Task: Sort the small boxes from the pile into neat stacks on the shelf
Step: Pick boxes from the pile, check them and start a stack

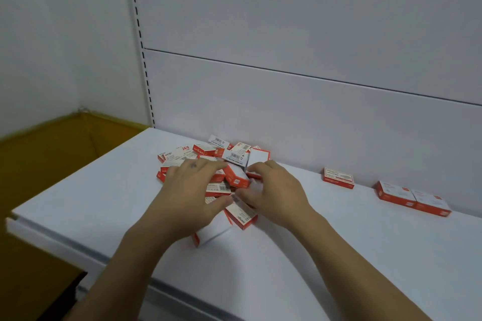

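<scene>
Head cam | left hand [193,187] spread on pile of small red-and-white cardboard boxes [203,150] | right hand [273,187] curled, grip unclear | advise: lift one, square edges on white shelf [91,190]

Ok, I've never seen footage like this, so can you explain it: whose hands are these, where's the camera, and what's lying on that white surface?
No machine here: these are a person's two bare hands, filmed by one camera worn on the head, looking forward and down. On the white shelf lies a jumbled pile of small red-and-white boxes. The left hand rests on the pile, fingers straight. The right hand curls its fingers at the pile's right edge; whether a box is in its grip I cannot tell. Further right, near the back panel, a single box lies alone, and a pair of boxes sits side by side.
</scene>
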Available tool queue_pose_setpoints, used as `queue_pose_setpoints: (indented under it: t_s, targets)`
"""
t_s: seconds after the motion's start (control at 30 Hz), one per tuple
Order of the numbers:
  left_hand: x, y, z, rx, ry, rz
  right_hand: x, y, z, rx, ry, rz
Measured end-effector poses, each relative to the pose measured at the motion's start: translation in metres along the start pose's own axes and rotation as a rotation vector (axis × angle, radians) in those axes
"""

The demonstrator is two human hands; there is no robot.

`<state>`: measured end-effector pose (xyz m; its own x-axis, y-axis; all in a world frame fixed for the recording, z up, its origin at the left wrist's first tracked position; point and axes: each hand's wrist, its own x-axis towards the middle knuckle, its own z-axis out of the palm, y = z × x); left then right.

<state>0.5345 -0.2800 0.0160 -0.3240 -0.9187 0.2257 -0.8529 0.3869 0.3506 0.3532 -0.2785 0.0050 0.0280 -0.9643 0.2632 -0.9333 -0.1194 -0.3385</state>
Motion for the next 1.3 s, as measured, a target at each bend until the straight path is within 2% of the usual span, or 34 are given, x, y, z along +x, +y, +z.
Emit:
queue_pose_setpoints:
  t_s: [0.3,0.47,0.63,0.73,0.83,1.03,1.13,1.3]
  targets:
    - [0.000,-0.013,0.006,-0.001,0.033,0.007,0.013,-0.018,0.031,-0.229,0.148,-0.127]
    - [0.003,-0.010,0.008,-0.020,0.060,0.026,0.015,-0.012,0.031,-0.223,0.187,-0.102]
    - [0.016,0.009,0.004,-0.051,0.086,0.063,0.007,0.008,-0.006,0.019,0.131,-0.052]
    - [0.029,0.026,0.003,-0.084,0.093,0.149,-0.004,0.031,-0.026,0.176,0.148,0.005]
    - [0.046,0.050,0.009,-0.095,0.094,0.252,-0.018,0.056,-0.044,0.320,0.220,0.102]
    - [0.076,0.100,0.035,-0.170,-0.042,0.360,-0.046,0.104,-0.055,0.497,0.355,0.303]
    - [0.083,0.114,0.053,-0.263,-0.094,0.373,-0.052,0.114,-0.059,0.560,0.374,0.361]
    - [0.073,0.111,0.083,-0.579,-0.172,0.305,-0.053,0.111,-0.061,0.754,0.393,0.402]
